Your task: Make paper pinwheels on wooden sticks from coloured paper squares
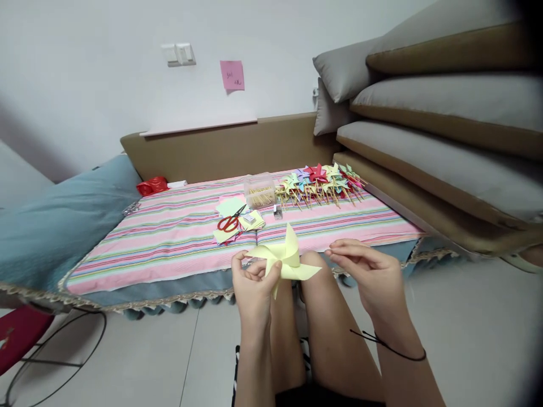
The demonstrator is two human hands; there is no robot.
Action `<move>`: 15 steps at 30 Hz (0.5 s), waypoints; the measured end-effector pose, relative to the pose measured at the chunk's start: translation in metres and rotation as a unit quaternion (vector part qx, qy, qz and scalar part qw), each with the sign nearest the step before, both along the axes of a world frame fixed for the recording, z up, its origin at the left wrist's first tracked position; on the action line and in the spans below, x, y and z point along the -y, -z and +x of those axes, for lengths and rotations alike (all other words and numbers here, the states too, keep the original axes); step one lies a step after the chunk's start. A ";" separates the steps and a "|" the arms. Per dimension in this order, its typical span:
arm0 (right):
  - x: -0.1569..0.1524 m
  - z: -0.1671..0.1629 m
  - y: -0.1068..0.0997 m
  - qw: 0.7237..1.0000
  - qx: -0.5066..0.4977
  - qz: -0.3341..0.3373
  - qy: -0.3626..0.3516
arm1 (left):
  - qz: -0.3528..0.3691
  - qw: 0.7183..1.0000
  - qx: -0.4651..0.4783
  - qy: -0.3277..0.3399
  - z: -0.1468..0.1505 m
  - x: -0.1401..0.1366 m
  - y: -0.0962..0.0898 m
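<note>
From here, the pale-yellow folded-paper pinwheel (291, 259) is pinched in the left hand (254, 281), by the near edge of the pink striped cloth (165, 261). One blade points rightward toward the right hand (374, 272) — apart, fingertips bunched, whether around anything I can't tell.

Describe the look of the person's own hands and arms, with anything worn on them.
The left hand and right hand are bare, with no gloves, and no sleeves show. A thin black cord bracelet circles the right wrist, its loose ends sticking out to one side. Nothing shows on the left wrist.
</note>
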State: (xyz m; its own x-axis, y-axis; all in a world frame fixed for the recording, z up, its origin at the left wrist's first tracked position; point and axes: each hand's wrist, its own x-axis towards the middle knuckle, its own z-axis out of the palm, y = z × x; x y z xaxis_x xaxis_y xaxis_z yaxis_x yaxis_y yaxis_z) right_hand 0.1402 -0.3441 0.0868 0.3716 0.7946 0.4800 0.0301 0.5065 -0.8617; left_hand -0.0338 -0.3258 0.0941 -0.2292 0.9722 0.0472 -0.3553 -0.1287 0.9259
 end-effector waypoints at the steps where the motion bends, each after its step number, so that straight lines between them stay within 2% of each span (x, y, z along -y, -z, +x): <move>1: 0.004 -0.002 -0.003 1.000 -0.007 -0.004 0.000 | 0.002 1.000 0.001 -0.004 0.000 0.002 -0.002; 5: 0.015 -0.018 -0.014 1.000 -0.004 -0.015 -0.018 | 0.022 1.000 -0.006 -0.021 0.001 0.010 -0.008; 9: 0.018 -0.038 -0.020 0.996 0.073 -0.007 -0.050 | 0.028 0.999 -0.018 -0.029 0.003 0.015 -0.013; 12: 0.014 -0.048 -0.018 0.993 0.103 -0.004 -0.050 | 0.012 0.999 -0.021 -0.030 0.003 0.014 -0.014; 15: 0.006 -0.049 -0.010 0.994 0.093 0.000 -0.049 | -0.006 1.000 -0.016 -0.013 0.002 0.011 -0.011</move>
State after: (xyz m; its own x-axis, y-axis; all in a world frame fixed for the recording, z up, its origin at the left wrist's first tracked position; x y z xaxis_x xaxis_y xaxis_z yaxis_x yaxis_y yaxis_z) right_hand 0.0912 -0.3500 0.0969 0.1972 0.8231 0.5325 0.1396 0.5140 -0.8463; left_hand -0.0313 -0.3371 0.1054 -0.2523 0.9667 0.0438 -0.3216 -0.1265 0.9384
